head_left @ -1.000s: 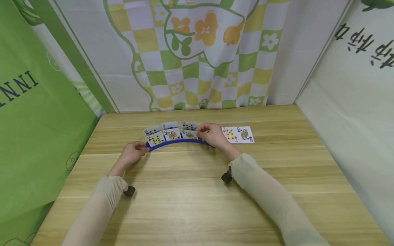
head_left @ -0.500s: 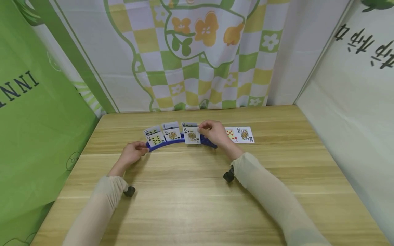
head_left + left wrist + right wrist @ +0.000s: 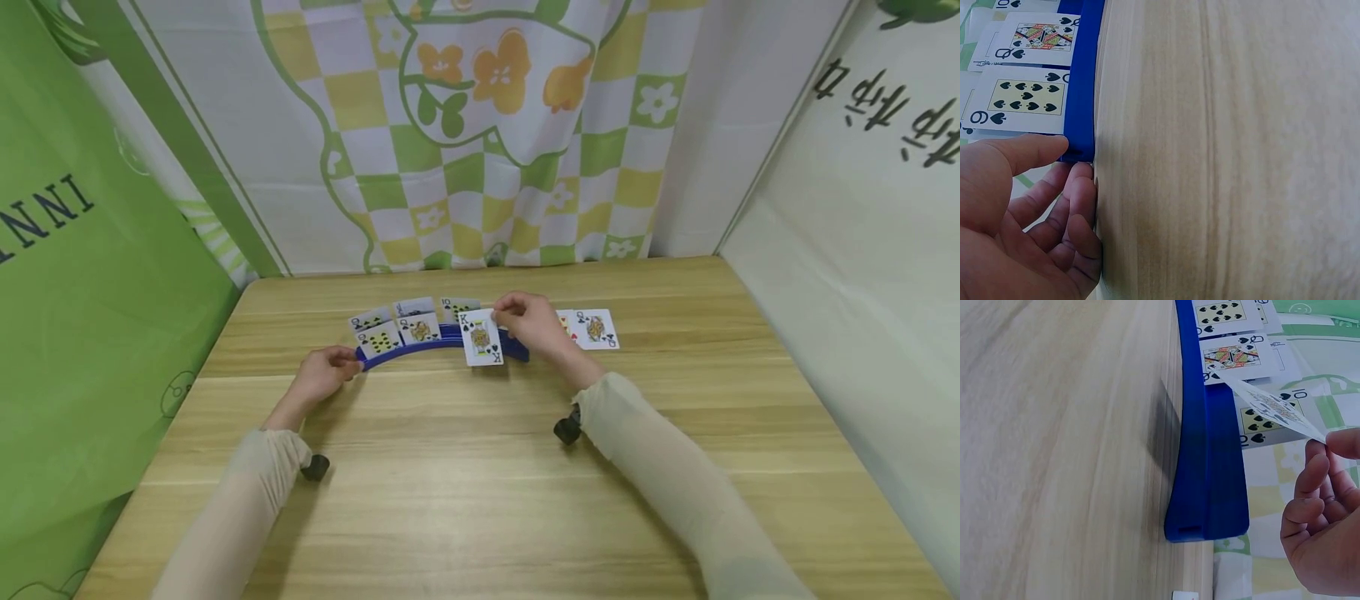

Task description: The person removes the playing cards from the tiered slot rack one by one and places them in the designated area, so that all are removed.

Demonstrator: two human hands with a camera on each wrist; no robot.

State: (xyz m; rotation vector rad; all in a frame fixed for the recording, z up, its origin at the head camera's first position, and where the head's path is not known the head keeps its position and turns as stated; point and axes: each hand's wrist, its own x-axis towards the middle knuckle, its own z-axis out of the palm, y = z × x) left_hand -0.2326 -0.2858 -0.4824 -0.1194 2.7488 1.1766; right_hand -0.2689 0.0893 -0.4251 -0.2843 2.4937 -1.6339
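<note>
A curved blue card holder stands on the table, with playing cards upright in two rows. In its front row are the nine of spades and the queen of spades. Behind them stand a ten of spades and two partly covered cards. My left hand grips the holder's left end between thumb and fingers. Between thumb and fingertips my right hand pinches the king of spades by its upper right edge. The king is tilted, lifted in front of the holder's right part.
Face up on the table to the right lie a queen card and a red heart card, mostly covered by my right hand. A patterned curtain hangs behind the wooden table.
My right hand has drawn the king of spades up out of the holder's front row, then toward me and slightly right. The left hand has stayed at the holder's end.
</note>
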